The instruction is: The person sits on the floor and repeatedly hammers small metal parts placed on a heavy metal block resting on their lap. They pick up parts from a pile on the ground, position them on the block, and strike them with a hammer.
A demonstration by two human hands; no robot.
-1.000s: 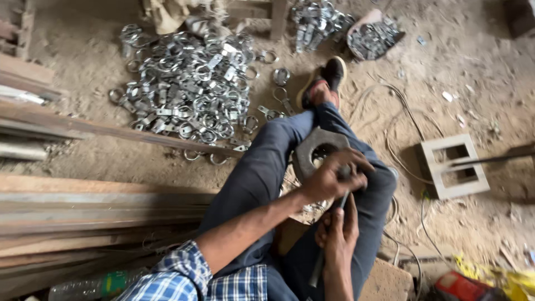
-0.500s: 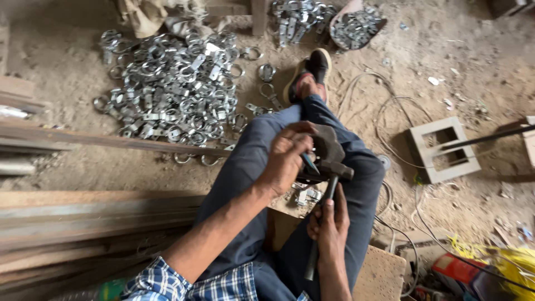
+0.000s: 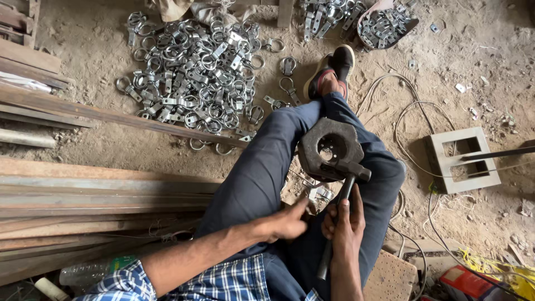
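Observation:
I sit on the ground with my legs crossed, in dark blue trousers. A heavy dark metal die block (image 3: 329,149) with a round hole rests on my lap. A hammer (image 3: 346,177) lies against the block's lower edge, its head touching it. My right hand (image 3: 343,222) is closed around the hammer's handle. My left hand (image 3: 287,219) is down between my thighs, fingers spread, near small metal pieces (image 3: 319,192) on the ground; nothing shows in it.
A large heap of grey metal ring clamps (image 3: 195,67) covers the dirt ahead, with more in a pan (image 3: 387,25) at the top right. Long rusty steel bars (image 3: 95,192) lie on the left. A hollow concrete block (image 3: 462,159) and loose wires (image 3: 409,120) sit right.
My left hand has left the die block and dropped down between my legs. The hammer head has come to rest at the block's lower edge.

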